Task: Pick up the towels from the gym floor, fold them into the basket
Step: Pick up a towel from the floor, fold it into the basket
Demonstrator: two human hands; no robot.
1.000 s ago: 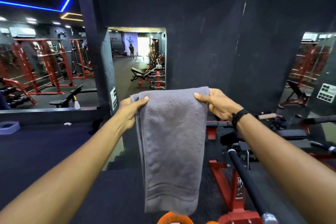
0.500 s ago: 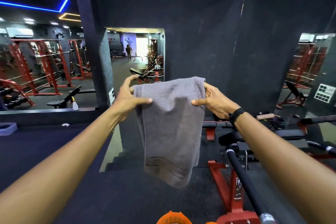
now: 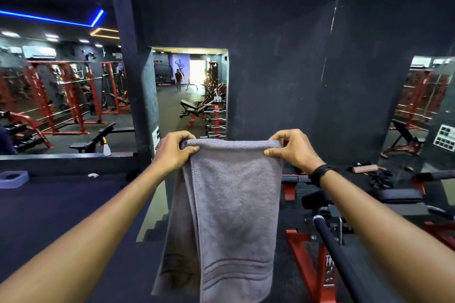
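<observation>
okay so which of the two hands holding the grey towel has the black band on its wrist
The right hand, pinching the towel at its top right corner, has the black wristband. The left hand, gripping the top left corner, has a bare wrist.

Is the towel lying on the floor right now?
No, the grey towel hangs in the air, held up by its top edge between the left hand and the right hand.

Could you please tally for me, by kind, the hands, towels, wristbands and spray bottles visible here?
Bare hands: 2, left hand and right hand
Grey terry towel: 1
Black wristband: 1
White spray bottle: 1
Total: 5
</observation>
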